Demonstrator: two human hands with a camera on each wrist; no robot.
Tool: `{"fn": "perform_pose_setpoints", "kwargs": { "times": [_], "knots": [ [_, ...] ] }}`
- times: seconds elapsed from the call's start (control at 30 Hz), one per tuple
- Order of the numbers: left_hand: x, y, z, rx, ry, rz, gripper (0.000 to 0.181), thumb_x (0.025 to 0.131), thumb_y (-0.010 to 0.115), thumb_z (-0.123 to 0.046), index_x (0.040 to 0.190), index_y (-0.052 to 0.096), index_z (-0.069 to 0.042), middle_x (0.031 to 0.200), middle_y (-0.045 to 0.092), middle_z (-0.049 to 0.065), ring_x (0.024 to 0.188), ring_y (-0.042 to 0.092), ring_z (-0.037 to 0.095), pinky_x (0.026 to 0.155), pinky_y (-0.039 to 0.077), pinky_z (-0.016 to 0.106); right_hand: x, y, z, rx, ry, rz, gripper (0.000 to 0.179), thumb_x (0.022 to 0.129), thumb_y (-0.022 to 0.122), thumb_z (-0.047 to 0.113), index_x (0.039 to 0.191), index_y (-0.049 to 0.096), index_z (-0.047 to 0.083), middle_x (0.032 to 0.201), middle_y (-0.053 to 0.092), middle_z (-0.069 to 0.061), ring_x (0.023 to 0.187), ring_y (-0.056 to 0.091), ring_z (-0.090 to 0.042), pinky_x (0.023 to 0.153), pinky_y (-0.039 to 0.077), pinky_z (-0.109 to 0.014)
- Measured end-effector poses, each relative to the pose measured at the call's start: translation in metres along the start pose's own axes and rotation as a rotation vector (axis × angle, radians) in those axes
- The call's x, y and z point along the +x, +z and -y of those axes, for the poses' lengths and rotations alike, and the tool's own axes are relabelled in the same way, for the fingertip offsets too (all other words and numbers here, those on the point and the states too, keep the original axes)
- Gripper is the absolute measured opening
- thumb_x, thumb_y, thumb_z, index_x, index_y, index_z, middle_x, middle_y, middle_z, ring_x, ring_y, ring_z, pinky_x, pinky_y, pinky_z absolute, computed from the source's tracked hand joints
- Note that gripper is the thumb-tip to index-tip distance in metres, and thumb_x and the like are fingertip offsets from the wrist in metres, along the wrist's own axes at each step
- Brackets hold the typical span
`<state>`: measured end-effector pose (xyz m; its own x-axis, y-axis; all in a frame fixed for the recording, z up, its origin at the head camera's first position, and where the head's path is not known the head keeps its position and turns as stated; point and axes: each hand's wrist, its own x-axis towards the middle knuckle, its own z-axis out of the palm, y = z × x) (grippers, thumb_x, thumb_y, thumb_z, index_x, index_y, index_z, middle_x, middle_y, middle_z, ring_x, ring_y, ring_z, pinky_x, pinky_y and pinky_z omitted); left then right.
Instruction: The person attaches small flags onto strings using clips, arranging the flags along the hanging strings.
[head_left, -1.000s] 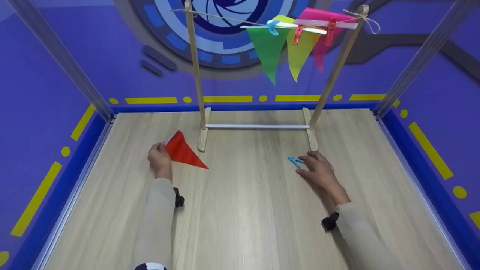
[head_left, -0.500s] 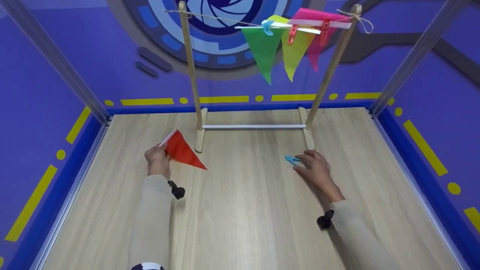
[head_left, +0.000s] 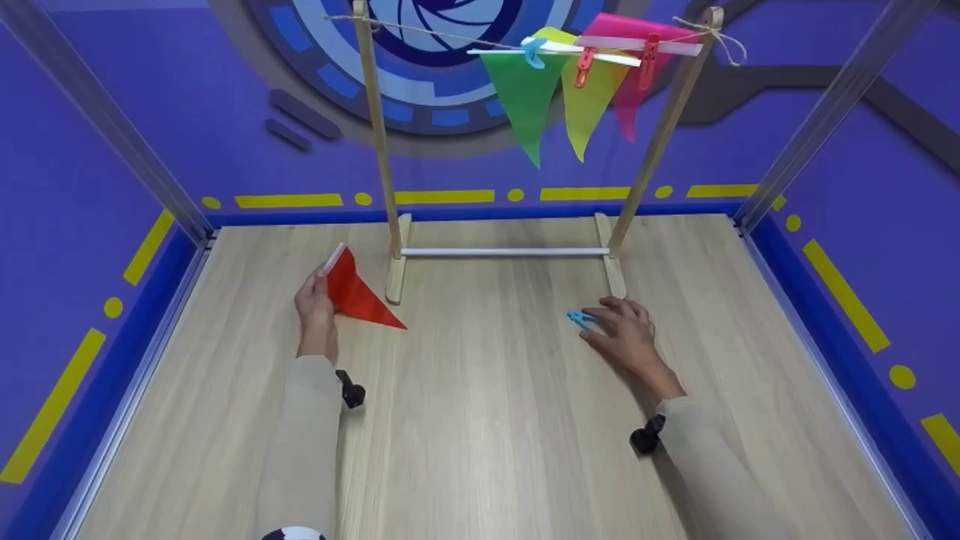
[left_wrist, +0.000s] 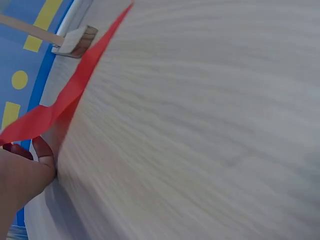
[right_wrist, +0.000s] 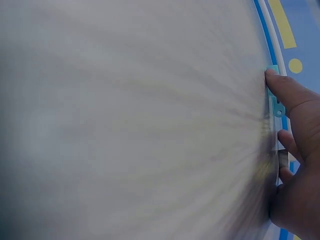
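Note:
At the left of the head view, my left hand (head_left: 316, 306) pinches a red triangular pennant (head_left: 355, 294) by its white-edged top, and the pennant's point trails to the right. The left wrist view shows the red pennant (left_wrist: 75, 90) from the side, thumb and fingers at its edge. On the right, my right hand (head_left: 628, 334) holds a light blue clothespin (head_left: 579, 319) between thumb and fingers, low over the table. In the right wrist view the clothespin (right_wrist: 278, 106) is partly hidden behind the thumb.
A wooden stand (head_left: 395, 279) with a white crossbar (head_left: 502, 252) is at the back. Green (head_left: 525, 97), yellow (head_left: 589, 105) and pink pennants (head_left: 626, 26) hang from its string, clipped with blue (head_left: 533, 52) and red clothespins (head_left: 649, 61). Blue walls enclose the table (head_left: 480, 420).
My left hand has raised and turned the red pennant, so its white edge stands steeper. The right hand keeps its grip on the clothespin. The head view has shifted slightly.

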<state>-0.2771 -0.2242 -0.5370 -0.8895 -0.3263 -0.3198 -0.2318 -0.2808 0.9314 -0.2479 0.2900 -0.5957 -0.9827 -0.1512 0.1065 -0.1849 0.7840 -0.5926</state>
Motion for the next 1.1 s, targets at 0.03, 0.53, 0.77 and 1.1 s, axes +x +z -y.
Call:
{"fn": "perform_pose_setpoints", "kwargs": {
  "times": [0.03,0.53,0.77,1.1],
  "knots": [
    [0.001,0.000,0.001,0.009,0.014,0.007,0.045,0.103,0.037,-0.029,0.146,0.037,-0.017,0.145,0.038,0.007,0.128,0.035,0.024,0.107,0.032,0.037,0.000,0.000,0.000,0.002,-0.001,0.001,0.044,0.086,0.069,0.040,0.126,0.062,0.024,0.141,0.042,-0.008,0.134,0.018,-0.034,0.104,0.011,-0.060],
    [0.026,-0.012,0.017,0.268,0.222,-0.126,0.036,0.100,0.045,-0.028,0.130,0.058,-0.011,0.127,0.051,0.005,0.114,0.044,0.019,0.099,0.041,0.030,-0.001,0.000,0.001,0.052,0.006,-0.008,0.038,0.086,0.069,0.035,0.121,0.065,0.021,0.141,0.043,-0.009,0.134,0.020,-0.035,0.104,0.011,-0.059],
    [0.019,-0.015,0.013,0.325,0.344,-0.106,0.034,0.098,0.049,-0.031,0.124,0.062,-0.013,0.122,0.051,0.001,0.110,0.047,0.016,0.097,0.043,0.027,0.000,-0.002,0.001,0.046,0.004,0.013,0.039,0.086,0.069,0.036,0.121,0.065,0.020,0.141,0.043,-0.010,0.135,0.018,-0.036,0.104,0.011,-0.060],
    [0.012,-0.008,0.000,0.378,0.551,-0.061,0.029,0.096,0.055,-0.023,0.111,0.068,-0.002,0.110,0.055,0.008,0.102,0.050,0.015,0.085,0.044,0.021,0.003,-0.003,0.000,0.036,0.023,0.014,0.038,0.084,0.071,0.036,0.119,0.066,0.021,0.139,0.044,-0.008,0.135,0.019,-0.035,0.104,0.012,-0.060]
  ]
}}
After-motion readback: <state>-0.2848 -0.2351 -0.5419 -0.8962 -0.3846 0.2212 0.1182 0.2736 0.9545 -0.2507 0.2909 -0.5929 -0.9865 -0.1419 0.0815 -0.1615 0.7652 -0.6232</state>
